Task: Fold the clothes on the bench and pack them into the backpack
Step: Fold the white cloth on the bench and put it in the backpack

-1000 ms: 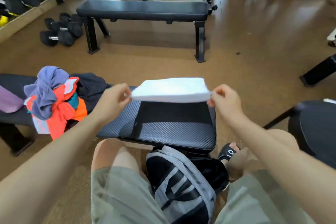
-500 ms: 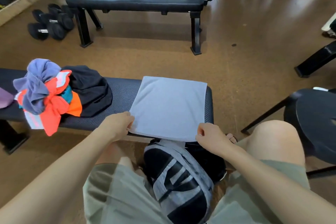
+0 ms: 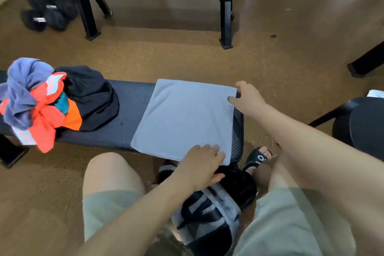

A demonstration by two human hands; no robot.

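The pale grey, partly folded square of cloth (image 3: 185, 118), held up in the air by both hands a second ago, has been laid flat on the right end of the black ribbed padded bench (image 3: 128, 110). The left hand (image 3: 200, 167) is pressed flat-fingered on its near right corner, while the far right corner is pinched by the right hand (image 3: 247, 96) — seemingly for another fold. The heap of crumpled blue, orange and black clothes (image 3: 52, 102) lies unfolded, and the grey-and-black backpack (image 3: 209, 212) waits below, between the knees.
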